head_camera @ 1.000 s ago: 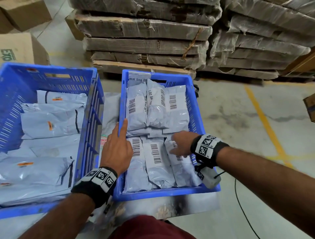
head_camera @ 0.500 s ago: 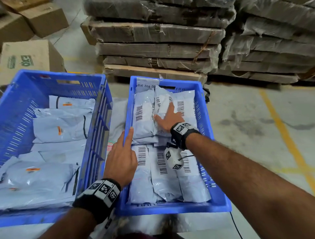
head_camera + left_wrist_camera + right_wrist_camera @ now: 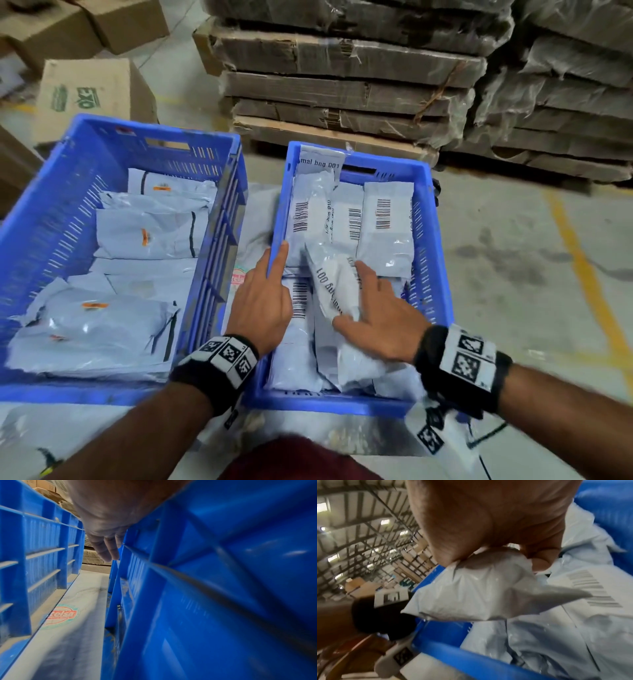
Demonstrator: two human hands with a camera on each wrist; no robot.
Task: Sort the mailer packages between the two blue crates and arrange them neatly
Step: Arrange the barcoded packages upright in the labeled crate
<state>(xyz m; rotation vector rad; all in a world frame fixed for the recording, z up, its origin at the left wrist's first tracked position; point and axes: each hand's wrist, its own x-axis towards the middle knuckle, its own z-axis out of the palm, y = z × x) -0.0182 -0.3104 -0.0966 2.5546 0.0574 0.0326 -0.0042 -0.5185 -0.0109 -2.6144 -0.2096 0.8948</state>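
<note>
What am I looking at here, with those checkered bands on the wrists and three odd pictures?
No machine here: a person sorts parcels with bare hands. One camera sits on the head and looks down; one sits on each wrist, behind the patterned bands.

In the head view, two blue crates stand side by side. The left crate holds grey mailer bags lying flat. The right crate holds barcoded mailers in rows.

The left hand rests on the right crate's rim, forefinger pointing along it; its wrist camera sees the gap between the crates. The right hand grips one small mailer, seen close up from the right wrist.
</note>
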